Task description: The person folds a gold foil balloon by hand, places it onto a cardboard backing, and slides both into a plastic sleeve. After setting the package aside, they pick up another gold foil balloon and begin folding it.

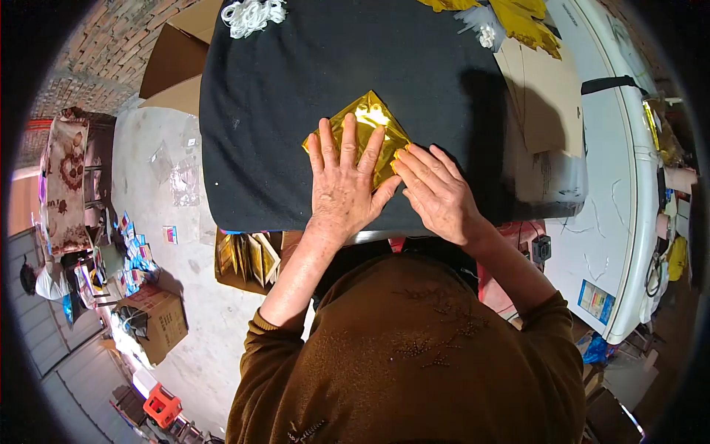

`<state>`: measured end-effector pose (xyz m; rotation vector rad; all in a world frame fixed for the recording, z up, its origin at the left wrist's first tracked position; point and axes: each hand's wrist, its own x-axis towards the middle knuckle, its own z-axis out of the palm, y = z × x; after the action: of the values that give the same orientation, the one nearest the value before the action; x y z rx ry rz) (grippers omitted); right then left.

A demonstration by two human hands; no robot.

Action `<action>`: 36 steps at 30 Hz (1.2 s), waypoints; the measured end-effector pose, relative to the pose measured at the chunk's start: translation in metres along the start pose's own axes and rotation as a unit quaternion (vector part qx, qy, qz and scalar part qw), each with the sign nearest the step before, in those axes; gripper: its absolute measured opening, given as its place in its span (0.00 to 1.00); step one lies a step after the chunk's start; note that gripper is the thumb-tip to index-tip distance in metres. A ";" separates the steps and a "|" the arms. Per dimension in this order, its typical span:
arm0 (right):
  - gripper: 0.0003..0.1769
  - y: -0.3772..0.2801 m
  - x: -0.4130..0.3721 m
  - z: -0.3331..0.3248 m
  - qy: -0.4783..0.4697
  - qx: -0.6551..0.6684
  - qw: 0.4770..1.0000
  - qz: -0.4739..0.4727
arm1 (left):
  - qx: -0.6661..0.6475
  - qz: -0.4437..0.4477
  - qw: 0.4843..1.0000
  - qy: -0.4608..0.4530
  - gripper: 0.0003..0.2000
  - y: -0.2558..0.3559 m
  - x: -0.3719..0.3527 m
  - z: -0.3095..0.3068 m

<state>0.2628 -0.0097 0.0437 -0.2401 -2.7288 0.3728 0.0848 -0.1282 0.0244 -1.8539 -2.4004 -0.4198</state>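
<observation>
A shiny gold foil packet (373, 117), roughly square and turned corner-up, lies flat on the black cloth (296, 81) of the table. My left hand (342, 174) rests on it with the fingers spread, covering its left and middle part. At the packet's right corner, my right hand (440, 189) lies with its fingers stretched out and close together, the fingertips touching the foil edge. Both palms face down, so the underside of each hand is hidden. Part of the packet is concealed beneath the fingers.
White looped cords (253, 16) sit at the table's far left. Gold foil pieces (526, 26) and a white tulle bit (484, 33) lie far right, near cardboard sheets (543, 89). Below the table's left front edge stands a box of gold packets (248, 259). A white appliance (614, 185) borders the right.
</observation>
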 end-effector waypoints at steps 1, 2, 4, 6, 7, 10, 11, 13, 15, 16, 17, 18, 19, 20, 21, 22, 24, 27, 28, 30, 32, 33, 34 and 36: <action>0.30 -0.002 -0.001 0.000 -0.007 -0.005 1.000 0.007 | 0.002 -0.001 1.000 -0.003 0.36 0.000 0.001 0.000; 0.31 -0.005 -0.002 0.001 -0.014 -0.009 1.000 0.015 | 0.005 -0.003 1.000 -0.005 0.35 0.000 0.001 -0.002; 0.33 -0.011 -0.005 0.001 -0.025 -0.029 0.999 0.032 | 0.009 -0.005 1.000 -0.011 0.32 0.000 0.001 -0.003; 0.35 -0.015 -0.005 0.002 -0.033 -0.039 0.998 0.043 | 0.013 -0.004 1.000 -0.014 0.31 0.000 0.002 -0.005; 0.35 -0.016 -0.005 0.002 -0.036 -0.038 0.998 0.048 | 0.017 -0.004 1.000 -0.014 0.30 -0.001 0.002 -0.005; 0.36 -0.014 -0.005 -0.004 -0.036 -0.034 0.998 0.038 | 0.018 -0.002 1.000 -0.013 0.29 0.000 0.002 -0.005; 0.36 -0.011 -0.003 -0.007 -0.034 -0.033 0.998 0.029 | 0.013 -0.002 1.000 -0.011 0.29 0.000 0.002 -0.005; 0.36 -0.001 0.005 -0.006 -0.026 -0.018 0.999 0.022 | 0.003 -0.003 1.000 -0.008 0.30 0.000 0.002 -0.006; 0.36 0.003 0.020 -0.006 -0.015 -0.008 1.000 0.005 | -0.010 -0.007 1.000 -0.007 0.31 0.000 0.002 -0.004; 0.36 -0.003 0.034 -0.006 -0.009 -0.004 1.000 -0.009 | -0.009 -0.003 1.000 -0.016 0.32 -0.002 0.001 -0.005; 0.35 -0.007 0.046 -0.004 -0.003 0.001 1.000 -0.023 | -0.002 -0.002 1.000 -0.018 0.32 -0.002 0.001 -0.004; 0.37 -0.008 0.055 0.001 -0.034 0.030 0.999 -0.015 | 0.004 -0.001 1.000 -0.021 0.33 -0.002 0.001 -0.003; 0.38 -0.007 0.061 0.008 -0.039 0.031 0.999 -0.017 | 0.011 0.000 1.000 -0.023 0.33 -0.002 0.001 -0.002; 0.39 -0.004 0.065 0.018 -0.044 0.032 0.998 -0.018 | 0.015 0.005 1.000 -0.017 0.35 -0.002 0.001 0.000; 0.40 0.000 0.069 0.026 -0.049 0.032 0.998 -0.020 | 0.009 0.003 1.000 -0.013 0.35 -0.003 0.001 0.000; 0.42 0.006 0.072 0.031 -0.069 0.015 0.997 -0.016 | 0.004 0.000 1.000 -0.009 0.35 -0.002 0.001 -0.001; 0.43 0.014 0.072 0.035 -0.068 0.016 0.998 -0.003 | -0.004 0.000 1.000 -0.004 0.34 -0.002 0.001 -0.002; 0.43 0.015 0.072 0.038 -0.075 0.011 0.997 0.016 | -0.011 0.001 1.000 0.002 0.33 -0.002 0.001 0.000; 0.42 0.015 0.072 0.038 -0.075 0.013 0.997 0.022 | -0.013 0.000 1.000 0.004 0.33 -0.002 0.001 0.000; 0.42 0.016 0.073 0.039 -0.075 0.018 0.996 0.036 | -0.017 -0.001 1.000 0.010 0.32 -0.002 0.002 -0.002; 0.41 0.017 0.075 0.038 -0.078 0.024 0.995 0.050 | -0.021 -0.004 1.000 0.011 0.32 -0.002 0.002 0.000; 0.41 0.016 0.077 0.038 -0.082 0.023 0.995 0.056 | -0.022 -0.007 1.000 0.012 0.32 -0.002 0.001 0.001; 0.41 0.015 0.078 0.037 -0.087 0.021 0.994 0.061 | -0.016 -0.007 1.000 0.009 0.32 -0.002 0.000 0.002; 0.41 0.016 0.079 0.037 -0.093 0.005 0.994 0.065 | -0.004 -0.007 1.000 0.004 0.32 -0.002 0.001 0.002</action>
<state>0.1780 0.0140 0.0330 -0.4008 -2.9007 0.4647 0.0830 -0.1276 0.0221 -1.8343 -2.4118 -0.4373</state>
